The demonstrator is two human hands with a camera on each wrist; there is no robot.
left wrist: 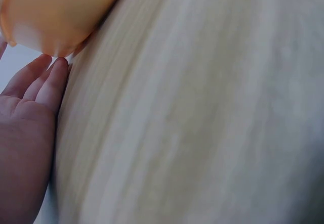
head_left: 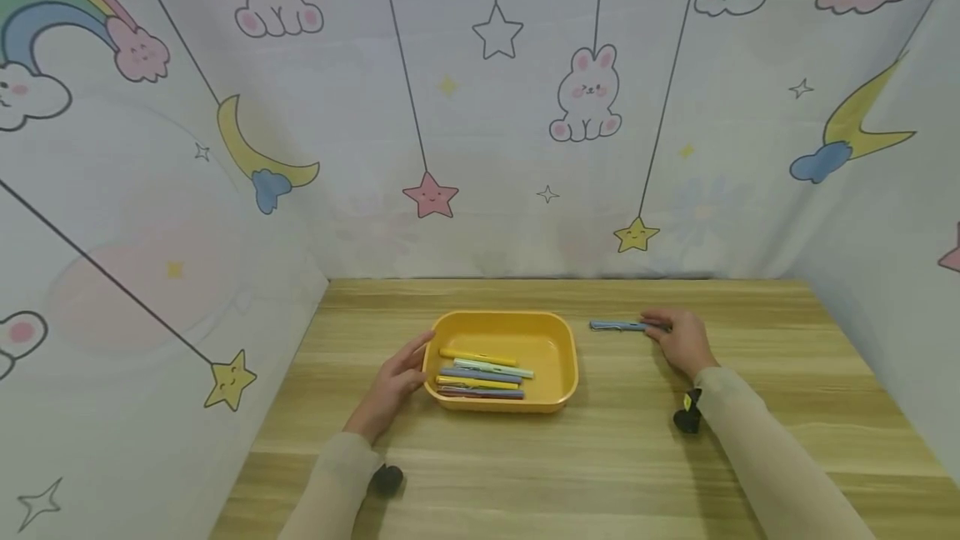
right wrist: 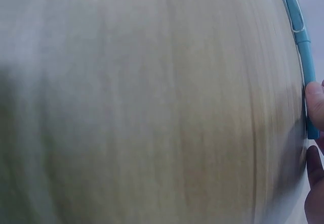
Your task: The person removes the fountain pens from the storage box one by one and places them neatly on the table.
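The left hand lies flat on the wooden table, fingers straight, with the fingertips touching the near left corner of the yellow tray. It grips nothing; the touch looks like a way to steady the tray so it does not slide. Inside the tray, just past those fingers, lie several pens side by side, yellow, pale green, blue and a darker one, all pointing the same way across the tray floor.

The right hand rests on the table well to the right of the tray. Its fingertips close on the near end of a blue pen, which lies flat on the wood and points away from the hand toward the tray. Holding it by the end seems a way to get under a thin pen that lies flush with the surface.

The head view gives the whole layout: tray between the two hands, loose pen apart from it. The left wrist view adds what the head view cannot settle, that the fingertips actually meet the tray's outer wall. The right wrist view shows the pen's clip and a fingertip pressed against the barrel, with another finger below it, so the pen is pinched rather than merely touched.
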